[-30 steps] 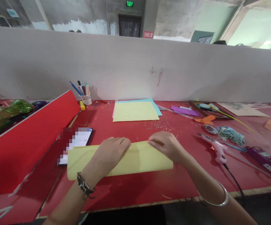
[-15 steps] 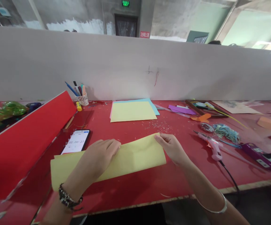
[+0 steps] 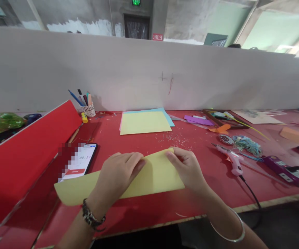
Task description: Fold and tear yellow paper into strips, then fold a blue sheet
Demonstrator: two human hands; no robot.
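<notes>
Yellow paper [image 3: 157, 174], bent into a rounded fold along its near edge, is held in both hands over the front part of the red table [image 3: 105, 138], its left end reaching just below a phone [image 3: 88, 154]. On the phone's screen, partly masked by pixelation, the digits "00:27" can be read above a red button. Beyond the pale partition [image 3: 108, 76], a green lit sign [image 3: 136, 2] reads "EXIT" under smaller characters, and a red sign [image 3: 157, 37] carries white Chinese characters too small to read surely.

The left hand [image 3: 121, 171] comes in from the lower left, back upward, wrist circled by a dark bracelet [image 3: 89, 215]. Its fingers lie close together, bent over the paper's far edge and gripping it; the thumb is mostly hidden. The right hand [image 3: 188, 169] angles in from the lower right, a silver bangle [image 3: 240, 235] on its forearm, and pinches the far right corner with the thumb on the near face and the curled fingers behind.

Further back lies a stack of coloured sheets [image 3: 145, 122], yellow on top; to the right rests a pink glue gun [image 3: 232, 160].
</notes>
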